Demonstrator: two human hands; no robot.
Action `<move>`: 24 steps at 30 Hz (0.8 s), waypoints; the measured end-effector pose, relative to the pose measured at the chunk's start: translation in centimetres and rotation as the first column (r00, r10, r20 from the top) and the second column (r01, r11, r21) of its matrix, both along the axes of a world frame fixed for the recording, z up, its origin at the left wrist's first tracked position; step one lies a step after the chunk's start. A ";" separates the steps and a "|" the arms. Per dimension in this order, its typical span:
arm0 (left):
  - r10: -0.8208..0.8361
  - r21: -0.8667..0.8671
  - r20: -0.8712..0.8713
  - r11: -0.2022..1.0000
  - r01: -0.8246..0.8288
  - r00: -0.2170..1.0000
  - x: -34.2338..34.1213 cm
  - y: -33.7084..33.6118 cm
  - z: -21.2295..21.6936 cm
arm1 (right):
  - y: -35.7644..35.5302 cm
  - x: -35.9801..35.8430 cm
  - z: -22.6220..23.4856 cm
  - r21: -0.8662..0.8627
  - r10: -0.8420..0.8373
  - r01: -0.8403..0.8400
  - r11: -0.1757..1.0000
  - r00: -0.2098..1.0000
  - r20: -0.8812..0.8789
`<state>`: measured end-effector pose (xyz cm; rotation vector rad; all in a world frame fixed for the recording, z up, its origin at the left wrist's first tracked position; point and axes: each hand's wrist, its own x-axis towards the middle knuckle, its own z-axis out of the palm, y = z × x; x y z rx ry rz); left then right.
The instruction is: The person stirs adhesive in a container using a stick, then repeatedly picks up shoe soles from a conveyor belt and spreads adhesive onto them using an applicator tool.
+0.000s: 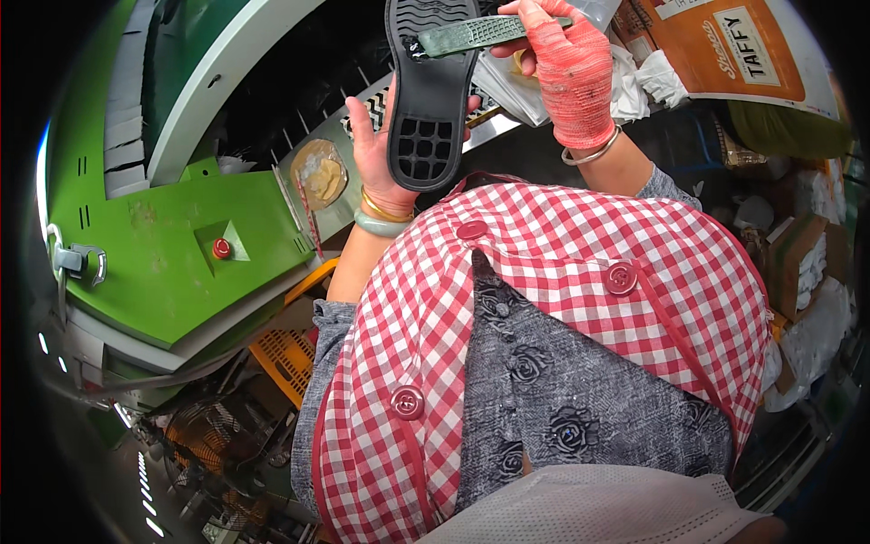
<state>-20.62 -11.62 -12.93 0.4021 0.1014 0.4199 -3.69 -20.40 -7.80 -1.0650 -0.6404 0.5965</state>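
My left hand (373, 154) is bare and supports a black shoe sole (430, 104) from beneath, thumb at its left edge and fingertips showing past the right. The sole stands lengthwise, with square hollows at the near heel and wavy ridges at the far end. In my right hand (575, 77), covered by a red knit fingerless glove, is a green brush (476, 36) with a textured flat handle. The brush's dark tip touches the sole's left side below the ridges, where a wet, glossy patch shows. The palm side of my left hand is hidden by the sole.
A green machine (163, 254) with a red button (221, 247) stands at left. Beside it lies a clear round bag (320, 174) with yellowish pieces. White crumpled material (625, 86) and an orange printed bag (739, 50) sit far right. A yellow crate (283, 363) is below the machine.
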 end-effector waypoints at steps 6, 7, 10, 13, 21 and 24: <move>-0.043 -0.027 0.055 0.999 0.045 0.998 0.3 -0.1 1.0 | -0.1 0.0 -0.4 -0.038 -0.023 0.024 0.999 0.999 0.032; -0.039 -0.007 0.042 0.999 0.040 0.998 0.3 0.0 1.0 | -0.1 -0.1 -0.6 0.021 -0.010 0.009 1.000 0.999 0.042; -0.028 0.021 0.022 0.999 0.027 0.999 0.4 0.3 0.7 | -0.4 -0.8 0.2 0.017 -0.005 0.003 1.000 0.994 0.111; -0.019 -0.009 0.014 1.000 0.019 1.000 0.8 0.4 0.8 | -0.7 -1.8 0.7 -0.052 -0.029 0.037 0.998 0.988 0.152; 0.146 0.030 -0.144 0.989 -0.144 0.979 1.6 1.4 -0.2 | -1.1 -3.1 0.9 -0.135 0.001 0.013 0.991 0.995 0.097; 0.158 -0.029 -0.086 0.987 -0.161 0.984 1.9 1.3 0.1 | -1.5 -3.3 1.0 -0.121 0.051 -0.041 0.992 0.995 0.083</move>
